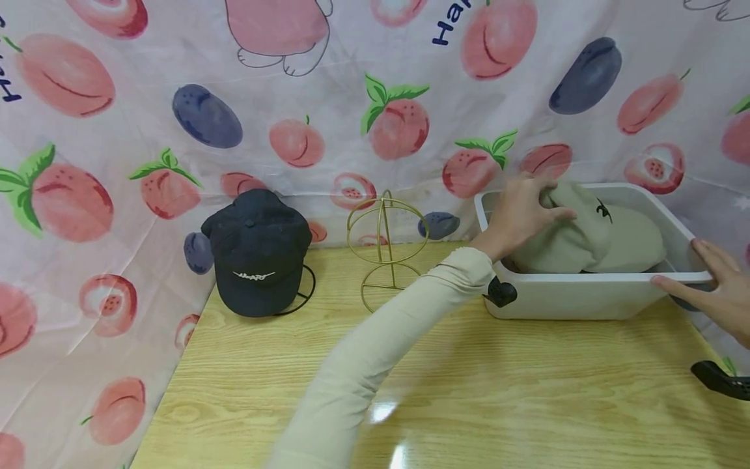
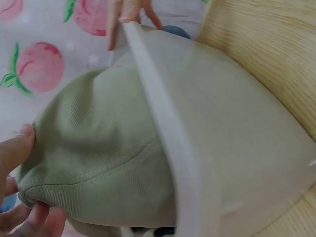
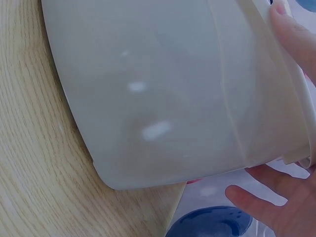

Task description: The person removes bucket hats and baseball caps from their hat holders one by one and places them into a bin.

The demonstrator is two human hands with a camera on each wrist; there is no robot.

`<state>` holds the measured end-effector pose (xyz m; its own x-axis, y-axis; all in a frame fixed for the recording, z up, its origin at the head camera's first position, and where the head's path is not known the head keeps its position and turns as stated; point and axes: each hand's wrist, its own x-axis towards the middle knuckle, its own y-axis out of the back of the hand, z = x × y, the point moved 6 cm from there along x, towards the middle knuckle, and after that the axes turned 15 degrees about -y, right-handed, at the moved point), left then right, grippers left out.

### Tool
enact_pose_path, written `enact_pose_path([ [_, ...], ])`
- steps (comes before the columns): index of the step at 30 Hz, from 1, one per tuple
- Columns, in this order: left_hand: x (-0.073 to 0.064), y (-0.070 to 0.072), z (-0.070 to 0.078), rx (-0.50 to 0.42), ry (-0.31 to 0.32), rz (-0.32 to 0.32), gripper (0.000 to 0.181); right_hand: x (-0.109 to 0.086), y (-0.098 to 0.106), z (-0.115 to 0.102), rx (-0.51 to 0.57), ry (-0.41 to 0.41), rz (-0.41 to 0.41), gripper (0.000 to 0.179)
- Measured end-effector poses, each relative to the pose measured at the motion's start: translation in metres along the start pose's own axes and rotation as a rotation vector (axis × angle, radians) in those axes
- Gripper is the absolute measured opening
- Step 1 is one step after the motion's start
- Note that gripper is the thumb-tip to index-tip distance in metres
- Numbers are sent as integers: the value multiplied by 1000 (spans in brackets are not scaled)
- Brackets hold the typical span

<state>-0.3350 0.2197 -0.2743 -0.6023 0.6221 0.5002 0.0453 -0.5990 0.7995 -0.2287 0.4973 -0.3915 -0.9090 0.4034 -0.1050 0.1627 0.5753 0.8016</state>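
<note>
In the head view my left hand [image 1: 521, 215] reaches into a white plastic bin [image 1: 562, 296] at the back right and grips an olive-green cap [image 1: 629, 238]. The left wrist view shows the thumb on one side of the cap's crown [image 2: 108, 143] and fingertips bunched on the other. The cap lies inside the bin, brim to the right, with a small dark mark on its front. My right hand [image 1: 723, 290] holds the bin's right end, thumb on the front rim and fingers round the side; its fingers [image 3: 271, 182] show spread under the rim in the right wrist view.
A black cap [image 1: 258, 247] with white lettering sits on a dark wire stand [image 1: 307, 293] at the back left. Between it and the bin stands a bare gold wire stand [image 1: 388, 251]. A fruit-print cloth [image 1: 328, 104] hangs behind the wooden table [image 1: 527, 404].
</note>
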Motion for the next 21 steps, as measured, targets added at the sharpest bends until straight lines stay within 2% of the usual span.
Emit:
enact_pose_path([
  [2,-2,-5,1,38,39,-14,57,0,-1,-1,3,0,1,97],
  [4,-5,-10,2,70,51,-38,57,0,-1,-1,4,-12,7,97],
  [7,-8,-18,2,45,-5,-103,56,1,-2,1,7,-14,21,96],
  [11,-13,-20,-1,-152,-117,-160,64,0,-2,1,5,3,40,95],
  [13,-16,-19,-4,-266,-138,-158,67,-2,-1,2,-24,-8,65,96],
  [18,-22,-15,-10,-521,-83,-163,65,-4,3,1,-114,-46,120,97],
  [20,-25,-14,-11,-569,-59,-188,64,-5,2,0,-117,-46,119,96],
  [21,-26,-13,-11,-560,-69,-205,63,-5,2,-1,-112,-44,116,96],
])
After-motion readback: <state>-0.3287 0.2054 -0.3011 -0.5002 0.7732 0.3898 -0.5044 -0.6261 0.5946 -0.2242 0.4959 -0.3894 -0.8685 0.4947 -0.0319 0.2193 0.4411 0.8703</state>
